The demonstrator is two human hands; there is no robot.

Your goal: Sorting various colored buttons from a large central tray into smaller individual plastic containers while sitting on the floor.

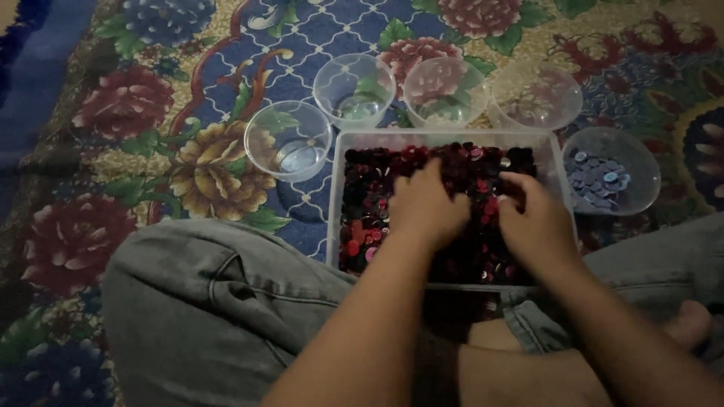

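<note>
Covering the floor, a floral carpet (151, 128) bears a button tray (562, 181).

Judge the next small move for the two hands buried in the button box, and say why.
Probably the right hand should pinch one blue button out of the mixed buttons and carry it to the cup of blue buttons beside the box. Both hands lie flat on the pile, the left hand included; whether either grips anything cannot be told. The other four cups look empty.

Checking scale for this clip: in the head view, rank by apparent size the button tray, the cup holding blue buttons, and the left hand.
1. Button tray, clearly largest.
2. Cup holding blue buttons and left hand look about alike; the hand is nearer the camera, so no ranking.
</note>
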